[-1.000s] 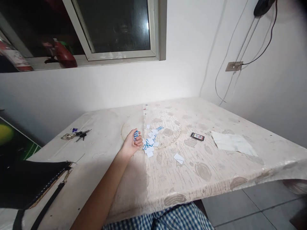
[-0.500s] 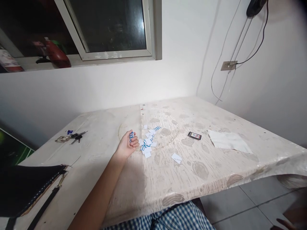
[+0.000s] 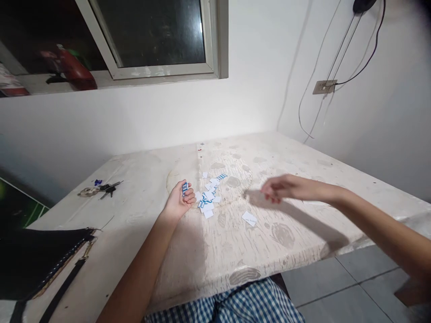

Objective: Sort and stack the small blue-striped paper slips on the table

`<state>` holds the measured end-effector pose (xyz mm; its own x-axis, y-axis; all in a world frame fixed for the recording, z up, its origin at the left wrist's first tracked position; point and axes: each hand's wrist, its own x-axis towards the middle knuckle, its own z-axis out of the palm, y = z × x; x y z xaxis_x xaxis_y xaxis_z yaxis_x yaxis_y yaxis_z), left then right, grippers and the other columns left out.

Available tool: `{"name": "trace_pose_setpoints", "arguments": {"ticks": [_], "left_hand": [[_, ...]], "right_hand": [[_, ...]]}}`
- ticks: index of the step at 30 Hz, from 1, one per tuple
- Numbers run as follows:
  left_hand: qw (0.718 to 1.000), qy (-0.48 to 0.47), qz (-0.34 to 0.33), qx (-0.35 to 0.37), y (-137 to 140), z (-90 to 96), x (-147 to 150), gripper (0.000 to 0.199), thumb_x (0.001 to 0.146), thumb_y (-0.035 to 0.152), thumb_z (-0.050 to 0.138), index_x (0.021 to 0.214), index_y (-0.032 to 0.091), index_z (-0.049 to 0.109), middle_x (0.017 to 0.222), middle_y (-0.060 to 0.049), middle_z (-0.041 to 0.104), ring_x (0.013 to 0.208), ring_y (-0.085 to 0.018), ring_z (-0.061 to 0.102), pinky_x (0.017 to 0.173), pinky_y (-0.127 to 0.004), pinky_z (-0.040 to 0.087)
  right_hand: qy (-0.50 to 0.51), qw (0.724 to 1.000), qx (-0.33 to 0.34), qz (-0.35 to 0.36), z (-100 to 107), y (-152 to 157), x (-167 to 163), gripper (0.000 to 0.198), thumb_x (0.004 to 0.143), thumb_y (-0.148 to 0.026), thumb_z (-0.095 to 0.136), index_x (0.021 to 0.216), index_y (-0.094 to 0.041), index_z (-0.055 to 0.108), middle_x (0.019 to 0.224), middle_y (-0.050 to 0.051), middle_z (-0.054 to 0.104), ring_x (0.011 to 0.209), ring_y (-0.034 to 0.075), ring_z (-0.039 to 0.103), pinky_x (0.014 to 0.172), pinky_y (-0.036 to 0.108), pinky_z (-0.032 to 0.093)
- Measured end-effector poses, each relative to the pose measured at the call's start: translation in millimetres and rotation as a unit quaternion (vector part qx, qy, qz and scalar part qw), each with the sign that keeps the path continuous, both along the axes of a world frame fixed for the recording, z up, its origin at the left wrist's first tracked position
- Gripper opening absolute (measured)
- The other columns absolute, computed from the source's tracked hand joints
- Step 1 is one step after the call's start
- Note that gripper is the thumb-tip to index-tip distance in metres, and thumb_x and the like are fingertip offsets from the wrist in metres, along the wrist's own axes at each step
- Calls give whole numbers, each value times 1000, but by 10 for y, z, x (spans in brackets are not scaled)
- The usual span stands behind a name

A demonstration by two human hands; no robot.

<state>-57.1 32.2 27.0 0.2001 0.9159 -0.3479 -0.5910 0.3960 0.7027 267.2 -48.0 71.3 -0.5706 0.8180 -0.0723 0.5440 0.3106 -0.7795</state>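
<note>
Since half a second ago, the bare right hand (image 3: 279, 187) has come in over the pale worktop (image 3: 188, 273) with brown leaf shapes on it, and the bare left hand (image 3: 181, 196) stays in about the same spot. Now the left hand has its fingers curled tight round a small white piece with blue lines (image 3: 185, 189), and part of that piece pokes out by the thumb. Up in the air, the right hand has bent fingers that point down, and its shadow falls on the worktop. It is blurry, so I cannot tell if it pinches anything.

Just beside the left hand, toward the middle, lies a messy pile of little white paper cards with blue marks (image 3: 208, 204). Some cards lie on top of others. At the far end of the pile is a small strip with blue bars (image 3: 221, 176). One white paper card with tiny writing (image 3: 249, 218) lies alone, nearer to the person, between the pile and the right arm.

Well off to the left are some dark metal keys (image 3: 109, 188). Closer in, at the left edge, is a flat black bag with pale stitches (image 3: 43, 255).
</note>
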Motion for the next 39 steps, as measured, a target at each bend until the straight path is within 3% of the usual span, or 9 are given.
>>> {"name": "trace_pose_setpoints", "arguments": {"ticks": [3,6,15,19,22,26,31,35,39], "left_hand": [[1000,-9,1,4,5,-4,-21,19,81,24,46,64,15,45,42,6,31,31,-5,25,33,-18,20],[1000,-14,0,1,2,12,-36,20,82,24,45,64,15,46,43,6,30,31,-4,24,34,-17,20],[1000,-16,-3,-1,12,6,-31,22,83,25,43,64,14,46,43,6,30,32,-4,24,34,-17,19],[1000,-14,-12,2,-13,19,-4,21,83,27,44,67,14,46,44,6,30,32,-4,24,34,-16,20],[998,-30,-49,0,-53,37,46,25,84,34,44,70,14,47,47,6,30,35,-4,26,35,-16,21],[992,-44,-116,-5,-129,41,159,29,84,39,41,72,13,47,50,4,33,38,-5,28,37,-18,25],[991,-34,-127,-4,-231,24,311,20,84,32,43,79,13,48,61,-2,45,47,-8,40,44,-19,33],[993,-22,-111,-15,-278,14,386,15,83,28,45,78,14,49,61,-2,47,51,-11,44,51,-24,40],[994,-2,-109,-21,-305,6,426,21,84,30,40,72,15,49,56,-2,46,51,-13,45,58,-31,45]], "right_hand": [[-22,996,73,-47,-55,731,-485,30,78,-14,44,102,-11,62,95,12,64,81,18,59,71,28,46],[-155,970,180,-57,-288,1280,-899,33,71,-9,50,101,-11,63,112,12,59,99,22,55,81,26,41],[-241,966,93,-34,-420,1915,-1248,38,54,-8,66,91,-12,66,77,9,65,68,23,61,56,27,42],[-211,971,105,-52,-412,1853,-1206,17,56,-7,64,71,-12,67,70,8,64,68,23,61,55,26,41],[-156,976,133,-74,-343,1636,-1160,17,64,-8,59,80,-11,65,77,7,64,70,19,60,58,24,42],[89,989,72,-97,-194,1225,-1202,30,68,-12,61,98,-12,60,69,1,59,59,11,57,53,21,43],[302,943,-23,-139,-188,899,-1440,17,65,-13,64,82,-12,62,56,-3,55,48,7,50,45,18,38],[344,927,-65,-138,-347,815,-1594,10,65,-17,64,71,-13,57,51,-3,55,42,8,50,41,19,40],[282,949,-108,-95,-392,740,-1612,12,66,-23,64,68,-13,58,47,-3,54,34,9,49,32,19,35]]}}
